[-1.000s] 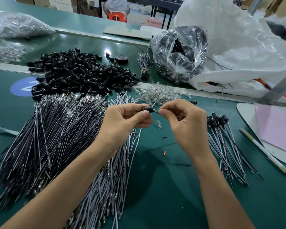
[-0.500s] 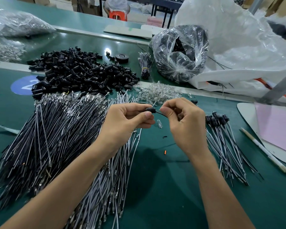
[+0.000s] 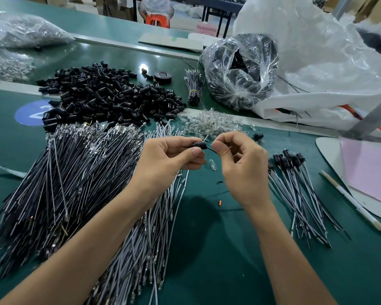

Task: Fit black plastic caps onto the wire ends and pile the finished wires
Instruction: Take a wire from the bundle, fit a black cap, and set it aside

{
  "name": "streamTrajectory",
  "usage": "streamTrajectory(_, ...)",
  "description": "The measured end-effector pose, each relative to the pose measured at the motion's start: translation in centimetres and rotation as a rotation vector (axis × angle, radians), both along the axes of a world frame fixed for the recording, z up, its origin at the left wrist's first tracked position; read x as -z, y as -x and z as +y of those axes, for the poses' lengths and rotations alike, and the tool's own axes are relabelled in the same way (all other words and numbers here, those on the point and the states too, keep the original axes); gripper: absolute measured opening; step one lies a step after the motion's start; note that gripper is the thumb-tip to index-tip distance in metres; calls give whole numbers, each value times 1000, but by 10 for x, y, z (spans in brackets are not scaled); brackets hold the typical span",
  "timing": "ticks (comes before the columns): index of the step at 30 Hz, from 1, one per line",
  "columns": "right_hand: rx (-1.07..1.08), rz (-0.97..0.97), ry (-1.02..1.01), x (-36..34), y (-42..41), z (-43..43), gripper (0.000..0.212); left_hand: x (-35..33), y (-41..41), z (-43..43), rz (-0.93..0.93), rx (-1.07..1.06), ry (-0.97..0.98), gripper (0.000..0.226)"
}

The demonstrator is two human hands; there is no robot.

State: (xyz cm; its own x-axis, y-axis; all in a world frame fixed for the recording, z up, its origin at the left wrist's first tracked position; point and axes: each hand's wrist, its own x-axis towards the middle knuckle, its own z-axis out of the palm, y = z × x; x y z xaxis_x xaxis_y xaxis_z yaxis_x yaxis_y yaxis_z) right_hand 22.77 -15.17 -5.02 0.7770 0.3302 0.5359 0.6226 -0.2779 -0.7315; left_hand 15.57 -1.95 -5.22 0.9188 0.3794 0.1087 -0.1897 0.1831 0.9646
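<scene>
Left hand (image 3: 163, 159) barely shifted, pinching cap (image 3: 199, 144), right hand (image 3: 240, 170) pinching wire (image 3: 212, 150), mat (image 3: 207, 243) below

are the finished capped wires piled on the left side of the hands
No, the capped wires lie right of the right hand; the big heap left of the left hand is uncapped.
</scene>
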Motion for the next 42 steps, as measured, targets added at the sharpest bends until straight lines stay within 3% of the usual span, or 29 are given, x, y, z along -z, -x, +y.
streamTrajectory(10, 6, -143, 62, -1, -1, -3, 9, 0, 0, 0, 7, -5, -37, 17)
streamTrajectory(20, 20, 3, -59, -3, -4, -5, 14, 0, 0, -1, 28, 18, -69, 18)
streamTrajectory(29, 2, 0, 10, -5, -6, -8, 14, 1, -1, 2, 20, -50, -19, 17)
streamTrajectory(42, 16, 17, -45, -10, -6, -10, 22, 2, -1, 3, 44, -18, -29, 16)
